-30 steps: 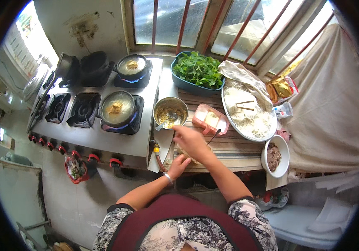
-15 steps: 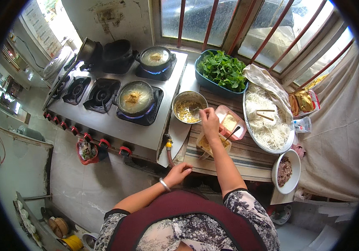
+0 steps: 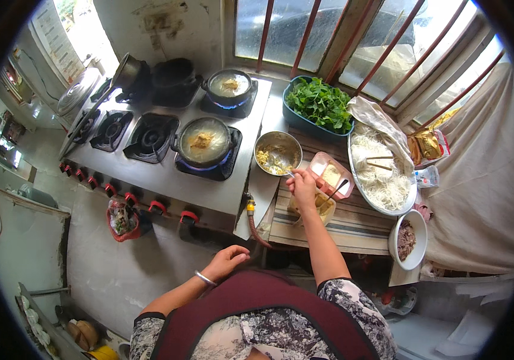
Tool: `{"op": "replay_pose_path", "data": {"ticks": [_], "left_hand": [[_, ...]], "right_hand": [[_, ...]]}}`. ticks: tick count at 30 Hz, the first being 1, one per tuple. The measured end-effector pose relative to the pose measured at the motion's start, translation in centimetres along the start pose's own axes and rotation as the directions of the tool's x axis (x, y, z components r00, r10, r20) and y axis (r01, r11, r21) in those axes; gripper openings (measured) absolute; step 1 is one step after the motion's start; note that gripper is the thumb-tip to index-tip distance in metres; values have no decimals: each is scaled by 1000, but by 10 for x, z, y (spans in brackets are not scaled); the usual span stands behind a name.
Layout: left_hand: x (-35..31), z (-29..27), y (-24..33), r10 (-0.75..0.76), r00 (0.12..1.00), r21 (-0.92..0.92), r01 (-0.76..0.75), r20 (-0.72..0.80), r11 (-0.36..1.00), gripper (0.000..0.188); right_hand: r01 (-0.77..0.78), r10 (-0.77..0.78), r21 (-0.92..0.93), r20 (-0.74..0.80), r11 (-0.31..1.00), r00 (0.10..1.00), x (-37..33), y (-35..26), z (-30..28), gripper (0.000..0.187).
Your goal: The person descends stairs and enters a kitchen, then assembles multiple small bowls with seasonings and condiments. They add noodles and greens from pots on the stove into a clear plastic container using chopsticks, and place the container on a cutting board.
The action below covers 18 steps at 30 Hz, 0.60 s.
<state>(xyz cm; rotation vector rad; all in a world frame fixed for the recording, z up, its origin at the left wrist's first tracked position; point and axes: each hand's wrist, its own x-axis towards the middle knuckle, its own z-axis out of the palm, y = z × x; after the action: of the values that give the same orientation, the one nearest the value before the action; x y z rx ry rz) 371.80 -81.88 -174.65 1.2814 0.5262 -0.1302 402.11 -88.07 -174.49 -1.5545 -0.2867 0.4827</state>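
Note:
My right hand (image 3: 302,187) is closed on the handle of a spoon (image 3: 291,173), whose other end dips into a metal bowl (image 3: 298,147). Bits of yellowish minced food cling to the bowl's inside. Beneath my right wrist stands a container of yellow paste (image 3: 324,210), partly hidden by my arm. Just beyond it is a pink divided container (image 3: 346,191) with pale minced food and a dark-handled spoon across it. My left hand (image 3: 228,261) hangs before the stove's front edge, holding nothing, its fingers loosely extended. A bracelet circles that wrist.
Left of the bowl, two pots, the nearer pot (image 3: 178,146) and the farther pot (image 3: 204,90), sit over lit burners. A blue basin (image 3: 293,111) of leafy greens, a large bowl of white noodles (image 3: 377,174) with chopsticks, and a white bowl (image 3: 419,252) of meat line the right.
My right hand has drawn slightly toward me, and the food in the metal bowl has shifted. My left hand has moved left and nearer my body.

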Motion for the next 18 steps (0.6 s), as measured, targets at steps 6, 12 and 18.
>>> {"op": "replay_pose_path", "data": {"ticks": [6,12,18], "left_hand": [[0,-5,0,14,1000,-25,-13,20,1000,22],[0,0,-5,11,998,-107,-5,57,994,25],[-5,-2,-13,24,999,-197,-17,29,980,25]], "right_hand": [[-132,140,256,-15,958,990,-23,-36,-23,19],[279,-277,3,148,960,949,-23,-101,31,18],[873,-697,-337,528,353,485,-23,-125,96,27]]}}
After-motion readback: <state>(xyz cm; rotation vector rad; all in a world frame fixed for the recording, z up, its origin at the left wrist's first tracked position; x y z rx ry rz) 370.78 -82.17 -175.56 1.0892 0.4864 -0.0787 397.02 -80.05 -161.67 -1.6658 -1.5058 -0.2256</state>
